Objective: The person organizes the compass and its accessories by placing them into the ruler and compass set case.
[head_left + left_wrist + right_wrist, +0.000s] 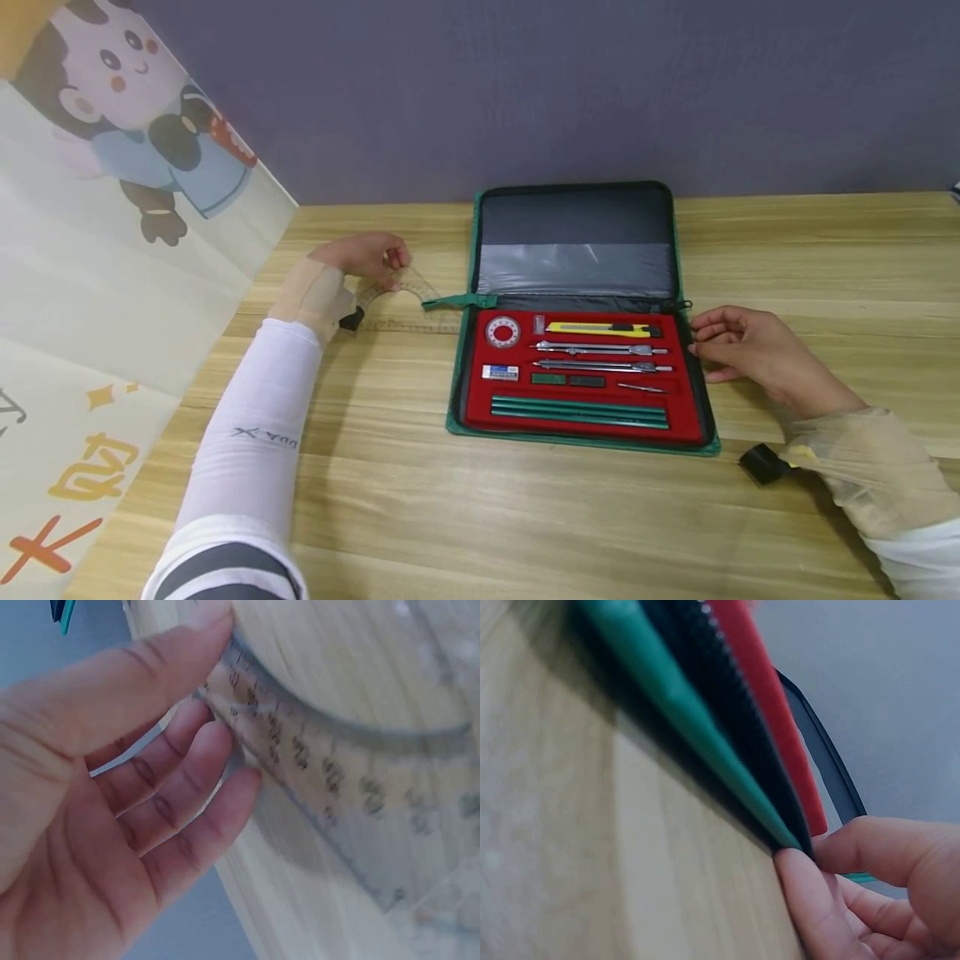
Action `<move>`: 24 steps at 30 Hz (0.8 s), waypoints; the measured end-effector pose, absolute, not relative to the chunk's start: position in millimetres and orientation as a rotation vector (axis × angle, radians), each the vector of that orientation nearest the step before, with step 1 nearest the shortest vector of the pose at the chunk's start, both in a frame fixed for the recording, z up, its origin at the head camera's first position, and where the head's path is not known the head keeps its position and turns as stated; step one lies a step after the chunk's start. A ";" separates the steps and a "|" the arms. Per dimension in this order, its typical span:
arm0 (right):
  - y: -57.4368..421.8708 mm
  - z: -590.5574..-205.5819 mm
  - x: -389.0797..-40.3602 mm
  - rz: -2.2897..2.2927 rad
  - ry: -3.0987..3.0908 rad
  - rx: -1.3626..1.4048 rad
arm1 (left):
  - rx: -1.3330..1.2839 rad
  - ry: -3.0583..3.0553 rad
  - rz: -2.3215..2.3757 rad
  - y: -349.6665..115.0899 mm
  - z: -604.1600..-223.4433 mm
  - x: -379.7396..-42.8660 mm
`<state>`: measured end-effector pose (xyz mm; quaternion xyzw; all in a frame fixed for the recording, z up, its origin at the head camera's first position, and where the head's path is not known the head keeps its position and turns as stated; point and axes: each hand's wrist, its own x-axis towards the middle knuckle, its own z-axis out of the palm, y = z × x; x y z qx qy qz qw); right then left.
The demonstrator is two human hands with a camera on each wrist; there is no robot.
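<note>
My left hand (pixel 369 255) pinches one corner of a clear plastic set square (pixel 352 780), thumb on one side and fingers on the other. The set square has printed numbers and a curved cutout, and its far end reaches the left side of an open green zip case (pixel 585 443). At the case's right edge, my right hand (pixel 750 350) grips the green and black rim between thumb and fingers. The case's red tray (pixel 600 346) holds a yellow utility knife (pixel 600 328), two metal compasses (pixel 600 348), an eraser (pixel 500 372), and several green pencils (pixel 577 412).
A round white protractor (pixel 502 332) and small lead boxes (pixel 567 380) sit in the tray too. The case's lid (pixel 577 217), with a clear pocket, stands raised toward the dark wall (pixel 562 92). A green strap (pixel 457 301) sticks out to the left, overlapping the set square.
</note>
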<state>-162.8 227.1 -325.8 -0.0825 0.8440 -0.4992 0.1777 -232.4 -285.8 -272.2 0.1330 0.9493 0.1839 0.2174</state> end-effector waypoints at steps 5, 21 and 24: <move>227.1 -325.7 -162.7 -1.416 2.388 -0.233 | 0.392 2.677 0.548 -294.2 -276.1 -232.4; 225.1 -326.4 -163.3 -1.395 2.390 -0.233 | 0.138 2.805 0.440 -317.8 -280.9 -210.6; 224.4 -326.3 -164.0 -1.391 2.393 -0.230 | 0.073 2.725 0.388 -315.1 -276.8 -198.5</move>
